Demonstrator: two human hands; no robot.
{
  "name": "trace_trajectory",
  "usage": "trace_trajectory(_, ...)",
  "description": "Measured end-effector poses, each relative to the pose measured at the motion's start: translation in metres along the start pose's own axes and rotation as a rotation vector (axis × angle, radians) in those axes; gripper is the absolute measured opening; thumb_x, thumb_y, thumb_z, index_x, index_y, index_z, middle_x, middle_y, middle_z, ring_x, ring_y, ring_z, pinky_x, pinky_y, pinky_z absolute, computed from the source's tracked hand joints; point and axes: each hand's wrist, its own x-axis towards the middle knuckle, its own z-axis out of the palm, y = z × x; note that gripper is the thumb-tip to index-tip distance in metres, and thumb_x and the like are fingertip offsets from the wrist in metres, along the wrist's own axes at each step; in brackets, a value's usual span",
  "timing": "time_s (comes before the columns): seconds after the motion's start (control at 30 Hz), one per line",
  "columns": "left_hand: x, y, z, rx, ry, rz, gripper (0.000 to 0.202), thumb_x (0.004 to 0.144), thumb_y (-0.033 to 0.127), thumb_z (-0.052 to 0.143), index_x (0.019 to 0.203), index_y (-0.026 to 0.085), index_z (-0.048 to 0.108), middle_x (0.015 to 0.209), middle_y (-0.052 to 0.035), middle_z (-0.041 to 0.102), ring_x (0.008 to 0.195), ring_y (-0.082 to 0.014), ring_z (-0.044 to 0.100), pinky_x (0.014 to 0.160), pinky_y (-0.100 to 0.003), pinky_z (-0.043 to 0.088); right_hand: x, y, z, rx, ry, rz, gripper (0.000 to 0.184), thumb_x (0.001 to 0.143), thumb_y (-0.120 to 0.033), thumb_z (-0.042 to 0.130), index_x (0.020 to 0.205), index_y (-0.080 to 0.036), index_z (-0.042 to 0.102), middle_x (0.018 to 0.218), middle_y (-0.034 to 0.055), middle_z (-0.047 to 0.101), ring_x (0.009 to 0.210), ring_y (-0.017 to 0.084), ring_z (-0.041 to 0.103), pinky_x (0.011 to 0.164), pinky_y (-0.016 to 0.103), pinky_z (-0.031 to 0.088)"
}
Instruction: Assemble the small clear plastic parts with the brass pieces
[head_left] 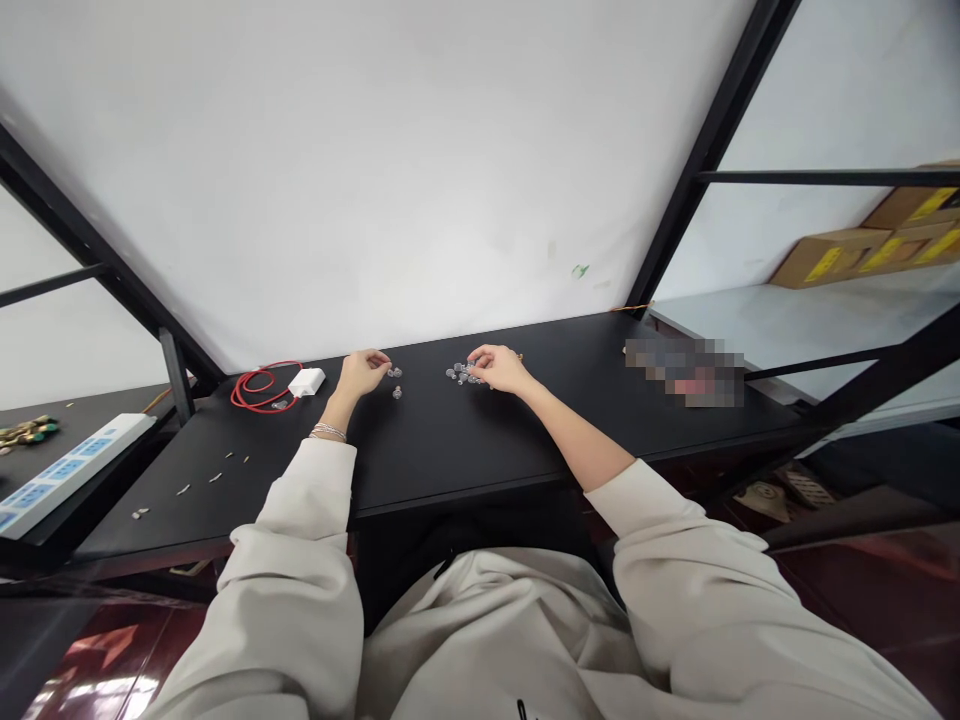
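My left hand (364, 373) is closed, its fingertips pinched together beside a few small clear plastic pieces (397, 373). One more small clear piece (397, 393) lies a little nearer to me. Whatever sits between the left fingertips is too small to make out. To the right, my right hand (501, 369) has its thumb and fingers pinched over a loose cluster of small clear plastic pieces (459, 372), touching its right side. The right hand covers part of that cluster, and what its fingertips hold cannot be told. Both hands are over the black table (450, 450).
A white charger plug (306, 382) with a coiled red cable (244, 395) lies at the back left. Several tiny pieces (184, 490) are scattered at front left. Beyond the left frame is a white power strip (75, 470). A blurred-out object (682, 370) lies at right.
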Motion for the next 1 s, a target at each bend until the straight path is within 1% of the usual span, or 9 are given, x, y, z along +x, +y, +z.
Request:
trace_trajectory(0.17,0.003,-0.015,-0.014,0.051,0.071,-0.029,0.016,0.078,0.028,0.07,0.088,0.018,0.078,0.085,-0.0066,0.077,0.077,-0.021,0.069,0.083,-0.033,0.054,-0.003,-0.003,-0.002,-0.021,0.011,0.001,0.015,0.083,-0.021,0.075,0.097,-0.017,0.073,0.074,0.001,0.075,0.052,0.011,0.063,0.069,0.027,0.055)
trace_trajectory(0.37,0.006,-0.039,-0.031,-0.027,0.16,-0.136,0.019,0.077,0.029,0.07,0.09,0.017,0.077,0.086,-0.0067,0.077,0.081,-0.0201,0.071,0.08,-0.029,0.055,-0.002,-0.002,-0.001,-0.013,0.003,-0.006,0.012,0.084,-0.019,0.074,0.095,-0.017,0.073,0.076,0.0016,0.075,0.058,0.012,0.067,0.069,0.026,0.055)
trace_trajectory(0.47,0.006,-0.044,-0.036,-0.05,0.207,-0.206,0.019,0.077,0.028,0.07,0.09,0.017,0.078,0.087,-0.0063,0.078,0.082,-0.0202,0.071,0.08,-0.028,0.055,-0.002,-0.002,0.0,-0.014,-0.002,-0.009,0.011,0.084,-0.019,0.074,0.095,-0.017,0.073,0.076,0.0014,0.075,0.059,0.012,0.068,0.07,0.025,0.055)
trace_trajectory(0.53,0.006,-0.044,-0.039,-0.043,0.217,-0.25,0.018,0.077,0.026,0.071,0.09,0.018,0.078,0.087,-0.0062,0.078,0.084,-0.0207,0.072,0.082,-0.029,0.055,-0.002,-0.003,-0.001,-0.018,0.001,-0.01,0.01,0.084,-0.019,0.074,0.094,-0.017,0.073,0.077,0.0013,0.075,0.059,0.012,0.068,0.07,0.026,0.055)
trace_trajectory(0.67,0.004,-0.043,-0.045,0.005,0.155,-0.347,0.016,0.076,0.023,0.074,0.09,0.018,0.078,0.091,-0.0068,0.079,0.085,-0.0213,0.073,0.083,-0.031,0.055,-0.004,-0.005,-0.001,-0.023,-0.005,-0.008,0.008,0.086,-0.02,0.072,0.094,-0.017,0.072,0.076,0.0013,0.075,0.058,0.012,0.067,0.07,0.026,0.054)
trace_trajectory(0.77,0.003,-0.043,-0.044,0.048,0.09,-0.378,0.016,0.076,0.022,0.074,0.09,0.018,0.077,0.094,-0.008,0.079,0.084,-0.0213,0.074,0.082,-0.031,0.055,-0.004,-0.005,-0.001,-0.012,-0.015,-0.006,0.008,0.086,-0.02,0.071,0.094,-0.017,0.071,0.074,0.0011,0.074,0.058,0.012,0.066,0.066,0.025,0.054)
trace_trajectory(0.9,0.002,-0.042,-0.04,0.128,0.041,-0.313,0.018,0.077,0.023,0.073,0.094,0.017,0.077,0.096,-0.0093,0.079,0.087,-0.0228,0.074,0.086,-0.032,0.055,-0.003,-0.003,0.0,0.013,-0.017,-0.013,0.008,0.087,-0.021,0.07,0.093,-0.017,0.071,0.073,0.0017,0.073,0.06,0.013,0.066,0.061,0.024,0.052)
trace_trajectory(1.0,0.002,-0.041,-0.038,0.197,0.041,-0.245,0.018,0.078,0.025,0.074,0.094,0.017,0.078,0.098,-0.0104,0.079,0.094,-0.025,0.074,0.092,-0.035,0.054,-0.003,-0.003,0.0,0.003,-0.019,-0.014,0.008,0.087,-0.021,0.07,0.094,-0.017,0.071,0.072,0.0015,0.073,0.06,0.014,0.067,0.063,0.025,0.053)
